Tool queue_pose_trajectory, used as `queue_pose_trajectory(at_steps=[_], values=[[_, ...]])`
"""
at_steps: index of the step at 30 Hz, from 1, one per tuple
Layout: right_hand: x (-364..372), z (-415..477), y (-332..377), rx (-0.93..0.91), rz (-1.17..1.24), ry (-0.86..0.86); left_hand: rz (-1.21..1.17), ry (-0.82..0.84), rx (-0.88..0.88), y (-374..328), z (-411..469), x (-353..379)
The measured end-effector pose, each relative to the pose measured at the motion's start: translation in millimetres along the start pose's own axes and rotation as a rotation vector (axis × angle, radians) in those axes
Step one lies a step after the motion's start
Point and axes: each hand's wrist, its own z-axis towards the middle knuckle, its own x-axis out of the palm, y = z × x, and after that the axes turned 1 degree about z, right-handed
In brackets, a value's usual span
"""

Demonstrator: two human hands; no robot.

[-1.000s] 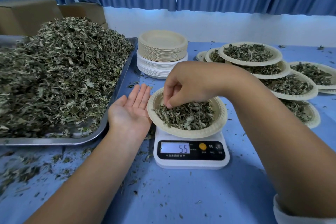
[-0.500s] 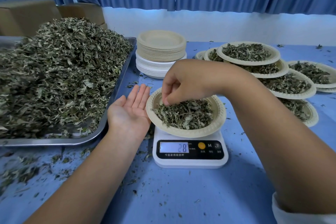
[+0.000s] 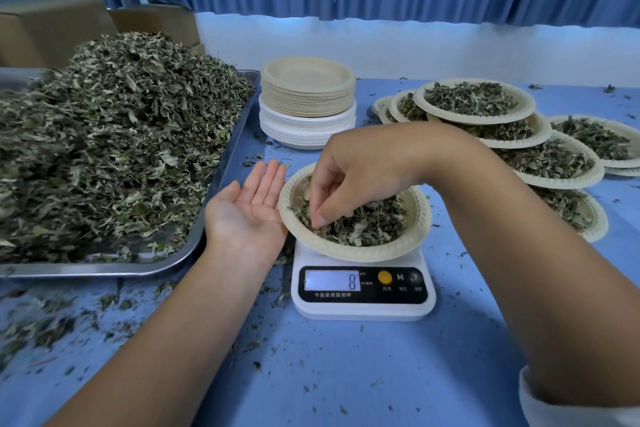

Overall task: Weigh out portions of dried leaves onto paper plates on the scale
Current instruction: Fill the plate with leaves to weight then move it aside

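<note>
At the centre of the frame we held our right hand (image 3: 349, 180) over the paper plate (image 3: 356, 253), fingers curled down and bunched against the thumb, pinching a bit of the dried leaves (image 3: 367, 229) that lay in it. The plate sat on the white scale (image 3: 363, 310), just below centre, and its display read 8. Our left hand (image 3: 247, 215) lay palm up just left of the plate, fingers straight and close together, holding nothing. Its edge was right at the rim, though we could not tell whether it touched. In the left of the frame a metal tray (image 3: 104, 269) carried a tall heap of leaves (image 3: 104, 149). Above the scale stood a stack of empty plates (image 3: 308, 97), and in the right of the frame filled plates (image 3: 478, 120) overlapped one another. Loose crumbs of leaf were scattered over the blue tablecloth (image 3: 346, 374), thickest in the lower left.
</note>
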Motion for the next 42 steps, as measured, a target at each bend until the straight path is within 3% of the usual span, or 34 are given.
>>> queue_pose_trajectory(at_steps=[7,13,18,30,39,42], values=[[-1.2,1.0,-5.9,0.071,-0.040,-0.002,-0.005,-0.008,0.007,-0.7,1.9,0.0],[-12.4,-4.1,-21.6,0.091,-0.022,-0.272,-0.013,-0.006,0.011,-0.1,2.1,-0.8],[-7.3,1.2,-24.0,0.179,-0.109,-0.186,-0.019,-0.005,0.008,0.2,2.1,-0.3],[-13.3,-2.4,-29.4,0.155,-0.031,-0.297,-0.008,-0.009,0.002,0.4,0.3,1.2],[-24.6,-9.8,-63.9,0.396,-0.074,-0.247,0.338,-0.015,0.074,10.1,-4.4,6.1],[-20.6,-5.6,-72.5,0.501,-0.040,-0.182,0.605,-0.031,0.152,16.0,-4.8,6.7]])
